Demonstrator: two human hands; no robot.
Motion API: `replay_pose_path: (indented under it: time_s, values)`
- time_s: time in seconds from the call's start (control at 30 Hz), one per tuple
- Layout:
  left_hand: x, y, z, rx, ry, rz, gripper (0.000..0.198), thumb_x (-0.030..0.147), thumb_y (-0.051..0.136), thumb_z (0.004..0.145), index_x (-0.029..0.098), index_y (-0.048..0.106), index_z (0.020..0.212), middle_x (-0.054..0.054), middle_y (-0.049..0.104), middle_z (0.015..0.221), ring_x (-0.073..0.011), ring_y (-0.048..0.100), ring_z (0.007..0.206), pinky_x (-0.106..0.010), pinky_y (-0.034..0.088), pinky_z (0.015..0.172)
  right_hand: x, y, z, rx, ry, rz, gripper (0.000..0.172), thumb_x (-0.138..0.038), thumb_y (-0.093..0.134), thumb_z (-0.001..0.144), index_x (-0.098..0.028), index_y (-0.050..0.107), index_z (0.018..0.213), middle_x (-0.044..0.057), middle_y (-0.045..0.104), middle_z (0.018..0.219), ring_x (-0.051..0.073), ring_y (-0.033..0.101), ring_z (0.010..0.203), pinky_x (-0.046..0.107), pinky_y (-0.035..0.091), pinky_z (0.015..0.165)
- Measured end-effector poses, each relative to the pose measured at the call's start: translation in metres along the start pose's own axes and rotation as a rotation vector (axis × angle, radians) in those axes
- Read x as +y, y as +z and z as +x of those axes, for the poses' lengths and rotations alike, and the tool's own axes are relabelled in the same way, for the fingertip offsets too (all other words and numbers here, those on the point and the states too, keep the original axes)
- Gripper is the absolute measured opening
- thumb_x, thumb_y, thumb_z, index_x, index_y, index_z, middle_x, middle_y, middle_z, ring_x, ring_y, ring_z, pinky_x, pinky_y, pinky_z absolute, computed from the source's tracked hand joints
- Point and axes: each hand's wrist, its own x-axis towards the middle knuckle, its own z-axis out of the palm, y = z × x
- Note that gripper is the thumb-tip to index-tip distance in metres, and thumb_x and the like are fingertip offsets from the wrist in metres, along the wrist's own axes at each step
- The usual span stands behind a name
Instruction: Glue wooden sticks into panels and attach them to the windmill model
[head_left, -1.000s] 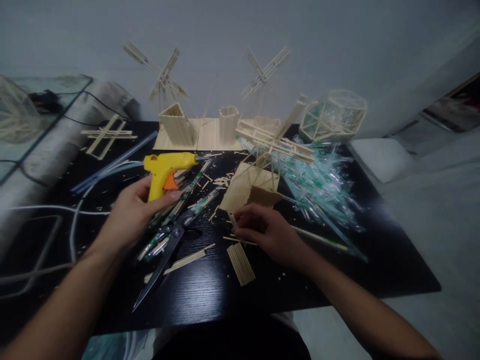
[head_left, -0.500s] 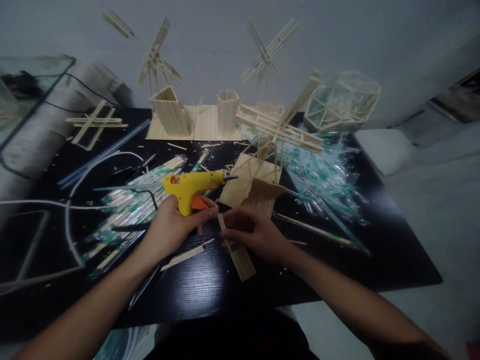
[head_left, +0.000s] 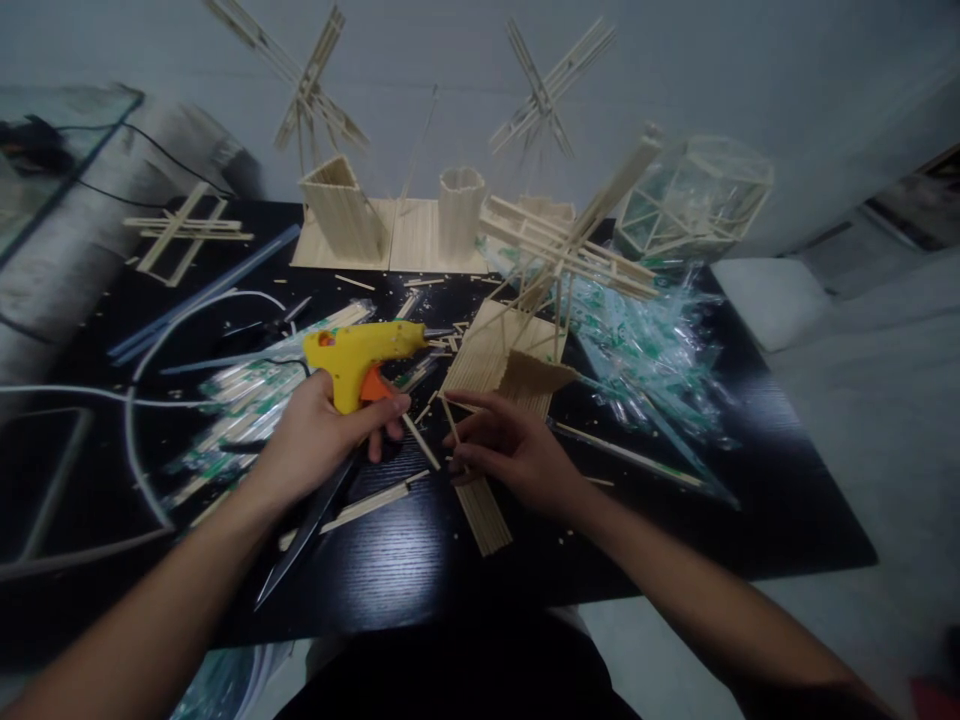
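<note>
My left hand [head_left: 322, 425] is closed round the handle of a yellow hot glue gun [head_left: 364, 345], whose nozzle points right. A short wooden stick [head_left: 421, 443] juts down to the right from between its thumb and fingers. My right hand [head_left: 517, 455] pinches another thin wooden stick [head_left: 454, 424], held apart from the first one. Below its fingers lies a narrow panel of sticks [head_left: 484, 518] on the black table; whether the fingers touch it I cannot tell. Just behind stands a windmill model [head_left: 555, 262] on a square stick base [head_left: 472, 350].
Wrapped sticks [head_left: 255, 385] lie left, and a knife [head_left: 300, 550] lies near my left forearm. Clear wrappers [head_left: 645, 345] pile up at right. Stick towers [head_left: 345, 215] with more blades stand at the back. A white cable [head_left: 129, 430] loops across the left side.
My left hand has drawn left with the glue gun, away from my right hand. A stick now shows angled down from its fingers. My right hand has stayed nearly in place.
</note>
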Motion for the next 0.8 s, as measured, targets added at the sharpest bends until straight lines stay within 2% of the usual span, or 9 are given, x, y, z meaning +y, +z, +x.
replay_pose_path:
  time_s: [0.1, 0.2, 0.33, 0.57, 0.7, 0.8]
  values:
    - [0.001, -0.009, 0.001, -0.01, -0.018, 0.077, 0.026, 0.038, 0.081, 0.074, 0.017, 0.065, 0.07, 0.002, 0.06, 0.05, -0.0093, 0.049, 0.038, -0.02, 0.038, 0.042, -0.001, -0.004, -0.001, -0.018, -0.046, -0.031, 0.059, -0.017, 0.075, 0.09, -0.029, 0.057, 0.144, 0.0, 0.071, 0.101, 0.013, 0.076, 0.085, 0.034, 0.068, 0.084]
    - [0.001, -0.013, 0.0, -0.027, -0.046, 0.12, 0.028, 0.041, 0.082, 0.074, 0.017, 0.067, 0.077, 0.005, 0.053, 0.043, -0.0087, 0.043, 0.037, -0.019, 0.033, 0.04, -0.003, -0.006, -0.003, -0.035, -0.051, -0.027, 0.063, -0.015, 0.074, 0.091, -0.031, 0.053, 0.148, 0.0, 0.069, 0.103, 0.015, 0.077, 0.09, 0.037, 0.067, 0.089]
    - [-0.002, -0.015, 0.0, -0.031, -0.042, 0.156, 0.03, 0.041, 0.083, 0.071, 0.017, 0.069, 0.081, 0.006, 0.053, 0.046, -0.0091, 0.044, 0.041, -0.019, 0.034, 0.043, -0.006, -0.006, -0.004, -0.048, -0.029, 0.002, 0.062, -0.014, 0.075, 0.09, -0.032, 0.054, 0.146, -0.002, 0.066, 0.101, 0.016, 0.078, 0.095, 0.037, 0.066, 0.094]
    - [-0.004, -0.018, 0.002, -0.007, -0.02, 0.153, 0.025, 0.036, 0.084, 0.064, 0.018, 0.068, 0.07, 0.005, 0.053, 0.046, -0.0106, 0.047, 0.043, -0.021, 0.037, 0.045, -0.01, -0.003, -0.008, -0.04, 0.011, -0.032, 0.068, -0.019, 0.076, 0.092, -0.035, 0.047, 0.151, -0.002, 0.064, 0.099, 0.019, 0.078, 0.103, 0.04, 0.066, 0.098]
    - [-0.007, -0.018, 0.002, 0.018, -0.085, 0.156, 0.028, 0.034, 0.088, 0.062, 0.018, 0.067, 0.073, 0.006, 0.053, 0.046, -0.01, 0.047, 0.041, -0.02, 0.035, 0.043, -0.01, -0.003, -0.008, -0.04, 0.005, -0.06, 0.06, -0.018, 0.074, 0.093, -0.033, 0.052, 0.146, -0.002, 0.063, 0.098, 0.019, 0.077, 0.104, 0.038, 0.066, 0.096]
    - [-0.008, -0.019, 0.002, -0.015, -0.095, 0.106, 0.028, 0.034, 0.088, 0.064, 0.018, 0.066, 0.074, 0.006, 0.053, 0.045, -0.0085, 0.045, 0.039, -0.019, 0.033, 0.042, -0.007, -0.005, -0.007, -0.06, -0.01, -0.073, 0.058, -0.019, 0.075, 0.093, -0.033, 0.052, 0.144, -0.002, 0.063, 0.101, 0.019, 0.078, 0.104, 0.036, 0.065, 0.096]
